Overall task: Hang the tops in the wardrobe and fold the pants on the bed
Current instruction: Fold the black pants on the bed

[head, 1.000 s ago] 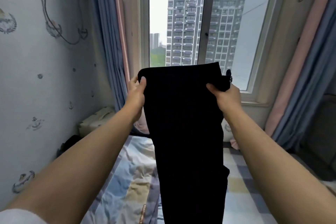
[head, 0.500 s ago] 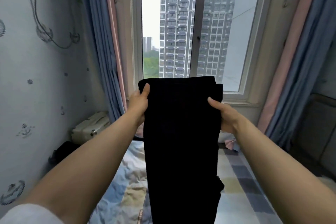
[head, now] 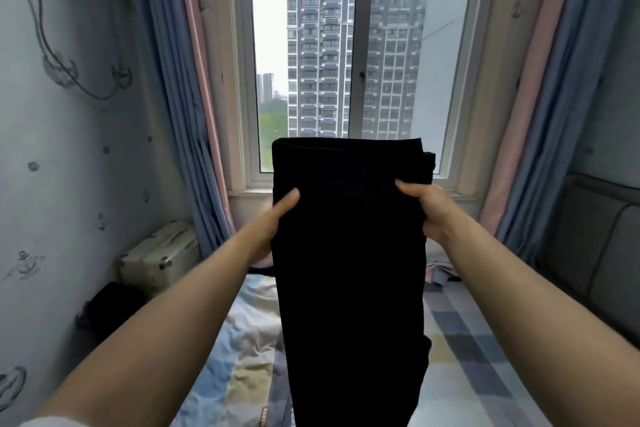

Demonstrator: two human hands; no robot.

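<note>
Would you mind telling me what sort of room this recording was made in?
Most likely a bedroom in a high-rise flat: a bed with a checked pastel sheet lies below, blue and pink curtains frame a window facing a tower block, and a pale suitcase stands by the wall.

One pair of black pants (head: 349, 253), held up by two hands, the left hand (head: 273, 222) and the right hand (head: 427, 210). One bed (head: 467, 357) below. One window (head: 360, 62) with two panes. Two curtains, one on each side. One pale suitcase (head: 159, 253).
</note>
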